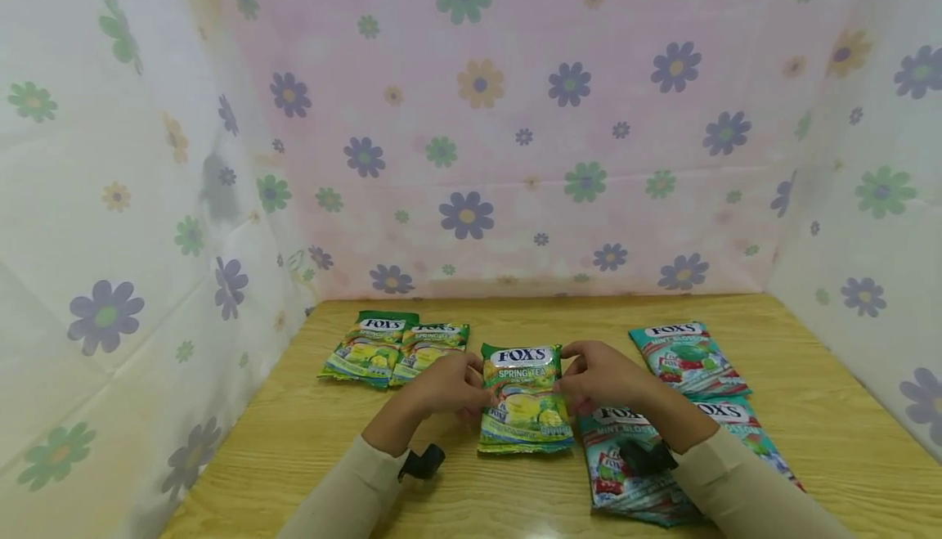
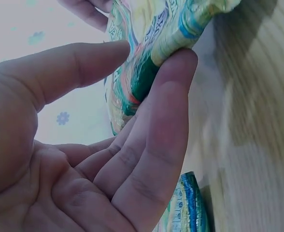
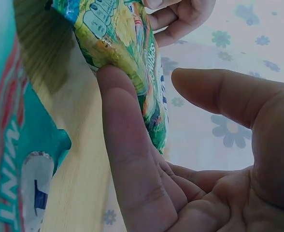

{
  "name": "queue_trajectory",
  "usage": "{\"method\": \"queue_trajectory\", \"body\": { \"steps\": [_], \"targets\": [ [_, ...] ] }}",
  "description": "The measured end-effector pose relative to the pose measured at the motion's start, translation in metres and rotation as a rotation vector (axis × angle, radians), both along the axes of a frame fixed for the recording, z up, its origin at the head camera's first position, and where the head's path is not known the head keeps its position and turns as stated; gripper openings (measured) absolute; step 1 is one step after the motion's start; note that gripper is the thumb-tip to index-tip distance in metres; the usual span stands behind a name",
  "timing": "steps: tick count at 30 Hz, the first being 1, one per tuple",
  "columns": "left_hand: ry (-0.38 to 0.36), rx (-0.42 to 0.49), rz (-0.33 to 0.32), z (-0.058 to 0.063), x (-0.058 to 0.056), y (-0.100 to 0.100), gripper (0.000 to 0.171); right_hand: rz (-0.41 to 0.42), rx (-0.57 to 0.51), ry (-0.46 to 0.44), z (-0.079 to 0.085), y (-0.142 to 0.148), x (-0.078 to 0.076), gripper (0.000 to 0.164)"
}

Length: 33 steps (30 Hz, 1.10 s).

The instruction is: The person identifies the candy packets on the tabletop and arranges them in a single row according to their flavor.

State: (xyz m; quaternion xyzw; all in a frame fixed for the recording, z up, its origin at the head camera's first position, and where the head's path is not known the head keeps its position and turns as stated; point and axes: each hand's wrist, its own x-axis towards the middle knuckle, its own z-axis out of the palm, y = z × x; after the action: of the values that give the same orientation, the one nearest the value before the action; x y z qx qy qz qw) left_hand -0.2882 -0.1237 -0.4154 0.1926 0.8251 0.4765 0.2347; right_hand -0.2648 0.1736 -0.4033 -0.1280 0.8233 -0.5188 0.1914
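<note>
A green and yellow Fox's Spring Tea candy bag [image 1: 524, 404] is between both hands at the middle of the table, its printed front facing me. At its left edge, my left hand [image 1: 447, 384] pinches it. In the left wrist view the thumb [image 2: 91, 63] lies on the front and the fingers [image 2: 166, 111] are behind. My right hand [image 1: 611, 375] is at the opposite edge. Its extended fingers [image 3: 127, 130] touch the back of the bag, while the thumb [image 3: 214, 92] stands apart from it in the right wrist view.
Two more Spring Tea bags [image 1: 368, 355] lie side by side at the back left of the wooden table [image 1: 456, 498]. Several teal Mint Blossom bags [image 1: 688, 363] lie on the right, partly under the right forearm. Flowered cloth [image 1: 515, 154] walls the back and sides.
</note>
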Motion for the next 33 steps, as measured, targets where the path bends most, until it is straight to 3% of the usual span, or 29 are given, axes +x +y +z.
{"method": "queue_trajectory", "body": {
  "steps": [9, 20, 26, 33],
  "targets": [
    [0.028, -0.005, 0.069, 0.002, -0.007, -0.001, 0.076, -0.031, -0.015, -0.017, -0.002, -0.003, -0.016, 0.078],
    [0.131, -0.021, 0.172, -0.001, -0.011, -0.002, 0.077, -0.095, -0.012, 0.018, -0.004, -0.012, -0.03, 0.078],
    [0.202, -0.023, 0.227, -0.002, -0.015, -0.003, 0.074, -0.12, -0.034, 0.021, 0.002, -0.021, -0.032, 0.08],
    [0.221, 0.007, 0.303, -0.004, -0.019, -0.005, 0.072, -0.148, -0.037, 0.045, 0.012, -0.03, -0.037, 0.08]
  ]
}}
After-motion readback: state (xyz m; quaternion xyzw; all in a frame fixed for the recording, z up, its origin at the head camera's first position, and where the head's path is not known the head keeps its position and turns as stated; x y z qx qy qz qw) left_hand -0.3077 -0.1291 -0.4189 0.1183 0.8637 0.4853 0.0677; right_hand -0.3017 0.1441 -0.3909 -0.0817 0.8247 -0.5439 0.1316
